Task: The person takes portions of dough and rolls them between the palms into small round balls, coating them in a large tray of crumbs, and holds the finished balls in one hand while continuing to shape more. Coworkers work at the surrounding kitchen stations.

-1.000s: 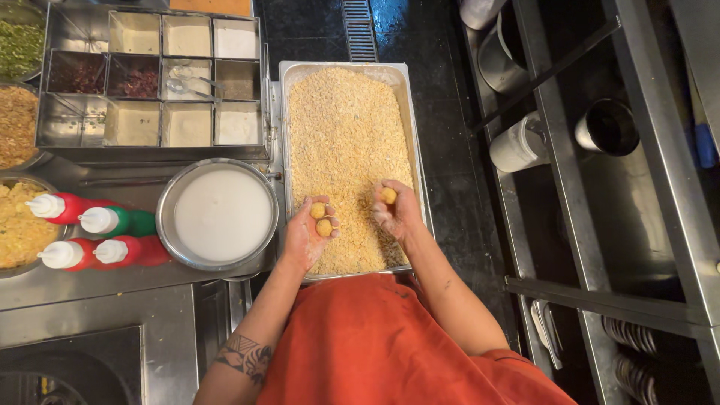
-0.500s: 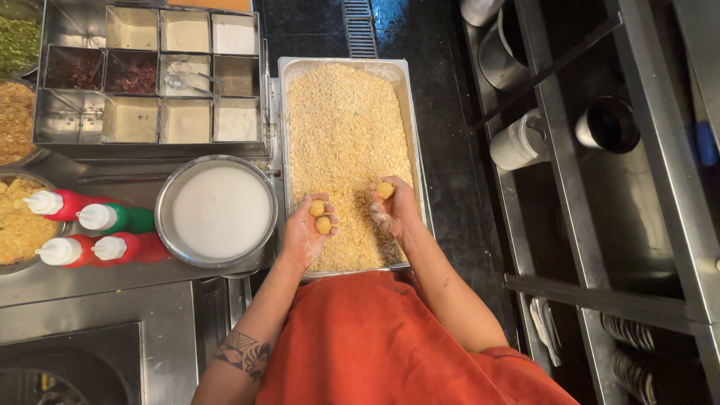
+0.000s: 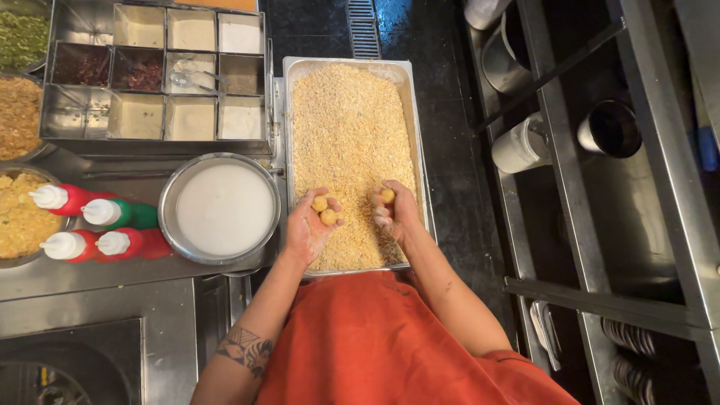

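Work in hand: small yellow balls are being coated over a deep steel tray (image 3: 417, 150) filled with pale crumbs (image 3: 349, 127).
Left hand (image 3: 307, 229): is being held palm-up and cupped over the near end of the tray, two coated balls (image 3: 325, 210) being carried in it.
Right hand (image 3: 394, 214): is being curled around a single ball (image 3: 387, 196), just above the crumb bed.
Done, as judged: three balls are already being shown crumbed all over.
Left, as judged: none is yet being set down; no plate of finished or waiting balls is being shown.
Nearby: a round bowl of white liquid (image 3: 223, 208) is standing just left of the tray on the tabletop (image 3: 105, 274), squeeze bottles (image 3: 94, 225) beside it.
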Available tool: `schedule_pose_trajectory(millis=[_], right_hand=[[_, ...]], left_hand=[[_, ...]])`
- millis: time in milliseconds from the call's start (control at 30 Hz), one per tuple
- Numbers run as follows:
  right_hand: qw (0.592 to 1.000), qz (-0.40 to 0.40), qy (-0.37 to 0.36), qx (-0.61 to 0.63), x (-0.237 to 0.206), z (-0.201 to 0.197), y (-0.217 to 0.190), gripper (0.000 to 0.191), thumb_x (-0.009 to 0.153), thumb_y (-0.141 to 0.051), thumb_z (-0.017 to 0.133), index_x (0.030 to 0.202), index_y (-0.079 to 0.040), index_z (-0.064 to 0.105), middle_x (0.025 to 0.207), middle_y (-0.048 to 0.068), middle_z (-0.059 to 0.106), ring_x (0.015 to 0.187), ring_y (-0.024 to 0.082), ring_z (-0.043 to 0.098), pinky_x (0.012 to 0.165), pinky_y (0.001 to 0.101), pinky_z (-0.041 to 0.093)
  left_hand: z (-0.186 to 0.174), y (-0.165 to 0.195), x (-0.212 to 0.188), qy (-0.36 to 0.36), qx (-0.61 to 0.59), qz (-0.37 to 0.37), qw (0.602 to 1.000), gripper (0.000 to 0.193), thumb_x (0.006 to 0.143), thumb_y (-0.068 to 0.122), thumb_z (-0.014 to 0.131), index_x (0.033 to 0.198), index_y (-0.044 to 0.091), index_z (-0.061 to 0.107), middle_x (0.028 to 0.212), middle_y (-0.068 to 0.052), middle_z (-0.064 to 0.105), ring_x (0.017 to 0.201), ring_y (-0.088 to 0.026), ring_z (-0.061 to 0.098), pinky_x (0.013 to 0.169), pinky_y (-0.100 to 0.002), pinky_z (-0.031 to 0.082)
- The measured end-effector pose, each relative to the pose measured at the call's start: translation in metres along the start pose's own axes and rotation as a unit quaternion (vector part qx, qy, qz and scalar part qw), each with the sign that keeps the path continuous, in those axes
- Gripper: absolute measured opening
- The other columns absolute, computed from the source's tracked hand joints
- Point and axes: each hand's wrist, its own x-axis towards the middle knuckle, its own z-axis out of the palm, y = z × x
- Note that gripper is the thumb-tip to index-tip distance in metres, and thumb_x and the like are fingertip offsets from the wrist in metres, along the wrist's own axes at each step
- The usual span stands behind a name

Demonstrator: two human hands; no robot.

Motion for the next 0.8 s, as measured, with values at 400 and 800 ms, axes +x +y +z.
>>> schedule_pose_trajectory(millis=[400,800], right_hand=[[0.997,-0.058,0.037,-0.028,-0.004,0.017,-0.008,0.020,0.097,-0.026,0.055,0.088,-0.009,0.060,0.079,0.014,0.071,0.057,0.022,0.066,0.045,0.0271,0.046],[0.985,-0.040,-0.170,-0.011,0.020,0.006,-0.001,0.026,0.100,-0.032,0.064,0.082,-0.016,0.055,0.066,0.001,0.055,0.047,0.015,0.048,0.035,0.0289,0.034]], left_hand=[[0.023,0.005,0.013,0.010,0.011,0.010,1.000,0.032,0.099,0.029,0.052,0.127,0.013,0.052,0.103,-0.011,0.064,0.095,-0.028,0.065,0.080,-0.048,0.053],[0.029,0.004,0.011,0.046,-0.025,-0.024,0.998,0.030,0.096,0.036,0.056,0.114,0.012,0.062,0.090,-0.010,0.065,0.085,-0.025,0.064,0.072,-0.044,0.051]])
